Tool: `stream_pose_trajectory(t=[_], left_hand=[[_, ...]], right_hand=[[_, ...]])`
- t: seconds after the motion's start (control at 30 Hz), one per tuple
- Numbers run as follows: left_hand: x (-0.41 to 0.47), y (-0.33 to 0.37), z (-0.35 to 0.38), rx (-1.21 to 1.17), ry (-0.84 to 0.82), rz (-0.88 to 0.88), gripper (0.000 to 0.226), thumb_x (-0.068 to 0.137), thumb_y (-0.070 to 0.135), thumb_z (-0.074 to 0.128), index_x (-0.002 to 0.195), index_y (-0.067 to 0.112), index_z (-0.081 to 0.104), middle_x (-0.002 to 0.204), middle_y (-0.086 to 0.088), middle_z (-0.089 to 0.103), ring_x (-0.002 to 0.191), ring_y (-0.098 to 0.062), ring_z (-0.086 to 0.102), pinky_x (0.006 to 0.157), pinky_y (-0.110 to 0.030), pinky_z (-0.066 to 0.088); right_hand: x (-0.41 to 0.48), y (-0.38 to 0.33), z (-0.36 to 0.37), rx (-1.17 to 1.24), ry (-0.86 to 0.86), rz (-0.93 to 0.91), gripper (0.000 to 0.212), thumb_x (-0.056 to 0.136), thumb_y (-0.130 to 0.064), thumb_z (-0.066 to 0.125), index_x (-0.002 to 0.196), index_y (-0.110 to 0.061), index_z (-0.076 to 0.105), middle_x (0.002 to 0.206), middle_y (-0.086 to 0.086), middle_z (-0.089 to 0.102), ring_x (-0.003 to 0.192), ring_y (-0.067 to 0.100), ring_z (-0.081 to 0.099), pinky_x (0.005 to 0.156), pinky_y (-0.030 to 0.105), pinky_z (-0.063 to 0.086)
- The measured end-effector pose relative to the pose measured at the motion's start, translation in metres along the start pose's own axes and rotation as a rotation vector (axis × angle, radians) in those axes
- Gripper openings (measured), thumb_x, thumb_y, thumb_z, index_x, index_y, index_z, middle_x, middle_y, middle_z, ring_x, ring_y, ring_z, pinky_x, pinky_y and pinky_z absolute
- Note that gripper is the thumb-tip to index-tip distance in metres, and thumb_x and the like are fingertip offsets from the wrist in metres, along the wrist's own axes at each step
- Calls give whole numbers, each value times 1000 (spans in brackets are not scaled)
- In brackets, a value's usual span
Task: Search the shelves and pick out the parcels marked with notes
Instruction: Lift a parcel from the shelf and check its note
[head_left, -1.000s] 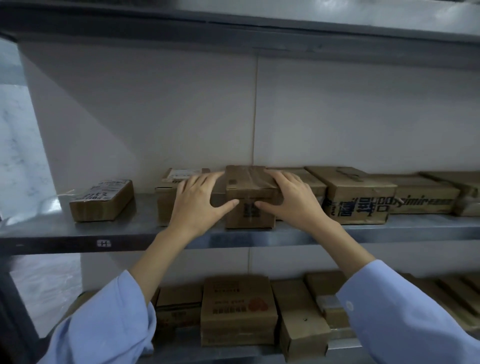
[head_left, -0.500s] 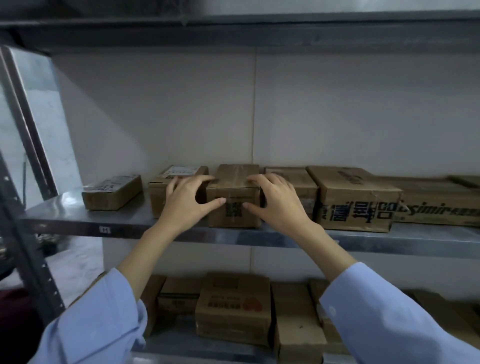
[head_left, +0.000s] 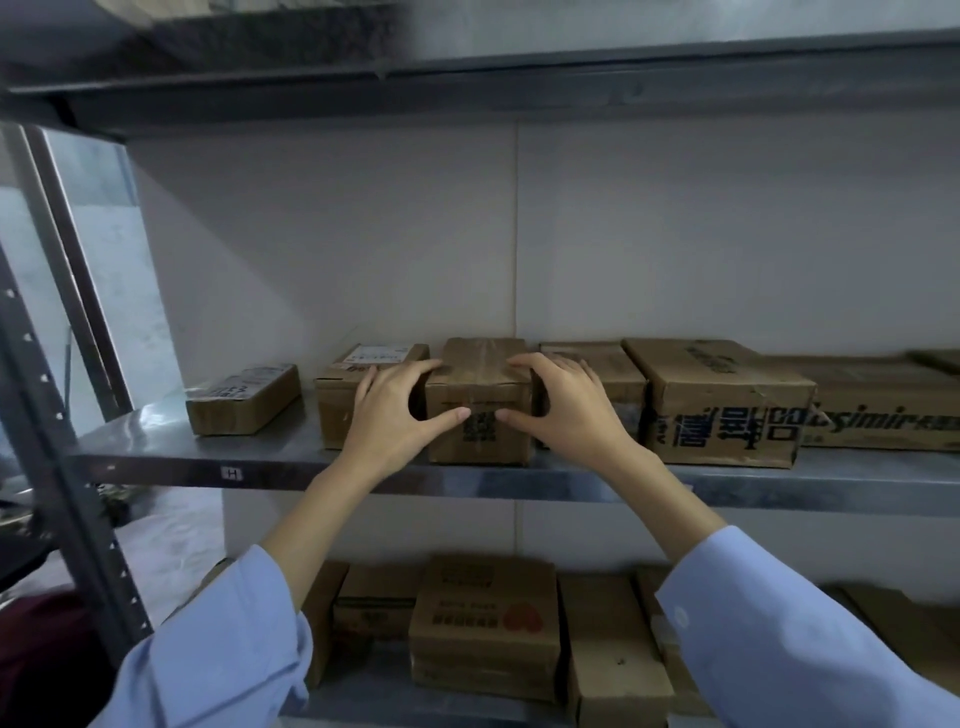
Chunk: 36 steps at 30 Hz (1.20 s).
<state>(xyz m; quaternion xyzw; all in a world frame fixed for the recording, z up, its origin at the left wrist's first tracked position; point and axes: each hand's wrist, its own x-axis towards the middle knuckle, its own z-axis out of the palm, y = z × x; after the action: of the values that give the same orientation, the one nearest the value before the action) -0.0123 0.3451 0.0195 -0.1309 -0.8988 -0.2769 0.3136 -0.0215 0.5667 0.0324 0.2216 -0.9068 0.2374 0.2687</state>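
Over the last 1 second your view has swung to take in the rack post (head_left: 67, 467) at the left, while both hands have stayed on the same box (head_left: 483, 364). The fingers, which lay flatter across its top, now curl over its upper edges. Your left hand (head_left: 395, 410) clasps the left side and your right hand (head_left: 566, 410) the right, each thumb pressed to the front face either side of a printed code. The box stands upright on the shelf (head_left: 779, 483), front near the lip, close against its neighbours. Judgement: the grasp is set and the box is ready to be drawn out for checking; no note shows on its top or front, and the other faces are unverified. Shelf contents: 1 flat parcel (head_left: 244, 397) at far left, standing apart; 1 labelled box (head_left: 337, 410) just beside your left hand; 1 plain box (head_left: 597, 358) behind your right hand; 1 printed carton (head_left: 727, 405); 1 long carton (head_left: 883, 421) running out of view. The white labels on the 2 left items cannot be read. The lower shelf (head_left: 374, 696) holds several more cartons (head_left: 483, 618), unexamined.
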Motion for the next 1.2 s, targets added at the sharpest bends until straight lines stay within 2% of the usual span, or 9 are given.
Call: stream_pose_trajectory(t=[0.17, 0.33, 0.43, 0.77, 0.83, 0.93, 1.0, 1.1, 1.2], left_hand=[[-2, 9, -8, -191, 65, 20, 66, 77, 45, 77, 135, 26, 52, 133, 5, 56, 125, -14, 48, 106, -34, 40], [5, 20, -18, -301, 122, 78, 67, 78, 37, 78, 137, 26, 48, 131, 16, 53, 118, 3, 47, 93, -6, 33], [6, 25, -23, -369, 120, 62, 66, 77, 35, 79, 136, 27, 49, 130, 15, 55, 121, -1, 49, 101, -21, 41], [1, 25, -26, -643, 29, -135, 58, 72, 61, 67, 124, 38, 56, 134, 10, 57, 128, -19, 51, 108, -50, 41], [1, 26, -28, -643, 11, -129, 63, 71, 55, 70, 128, 38, 51, 139, 11, 51, 131, -21, 47, 111, -50, 38], [0, 26, -31, -620, 3, -104, 70, 80, 33, 76, 141, 32, 41, 150, 6, 41, 139, -22, 38, 115, -45, 31], [0, 26, -34, -613, -9, -98, 80, 82, 21, 77, 147, 28, 32, 155, 3, 35, 143, -21, 31, 118, -46, 26], [-2, 28, -37, -634, -41, -96, 91, 80, 14, 78, 150, 31, 23, 157, -1, 32, 145, -18, 28, 119, -51, 22], [-4, 30, -37, -647, -58, -85, 95, 79, 10, 78, 152, 31, 20, 157, 1, 31, 144, -18, 26, 118, -50, 24]], right_hand=[[-5, -8, -6, 240, 112, 10, 58, 80, -36, 78, 131, -29, 51, 128, -6, 59, 125, 16, 47, 104, 42, 44], [-6, -21, -16, 424, 178, 41, 60, 82, -30, 78, 135, -29, 49, 136, -11, 55, 128, 9, 48, 104, 30, 43], [-8, -30, -24, 524, 182, 90, 55, 87, -39, 71, 136, -28, 49, 135, -15, 54, 126, 4, 47, 98, 20, 40], [-11, -30, -21, 663, 196, 155, 37, 93, -29, 65, 127, -27, 52, 131, -9, 55, 123, 11, 52, 104, 35, 46], [-12, -31, -21, 662, 170, 135, 42, 92, -26, 66, 130, -28, 49, 137, -8, 51, 125, 10, 50, 103, 27, 45], [-12, -34, -24, 624, 150, 95, 51, 91, -18, 67, 136, -27, 45, 139, -14, 45, 115, -17, 44, 86, 1, 38], [-11, -34, -26, 610, 132, 79, 59, 90, -12, 68, 140, -27, 41, 141, -15, 43, 110, -27, 39, 84, -4, 36], [-10, -34, -26, 634, 102, 69, 74, 88, -5, 69, 146, -30, 32, 150, -7, 41, 130, -1, 42, 100, 13, 41], [-10, -34, -25, 651, 95, 56, 86, 86, 2, 68, 147, -38, 22, 145, -11, 42, 124, 3, 47, 87, 11, 48]])
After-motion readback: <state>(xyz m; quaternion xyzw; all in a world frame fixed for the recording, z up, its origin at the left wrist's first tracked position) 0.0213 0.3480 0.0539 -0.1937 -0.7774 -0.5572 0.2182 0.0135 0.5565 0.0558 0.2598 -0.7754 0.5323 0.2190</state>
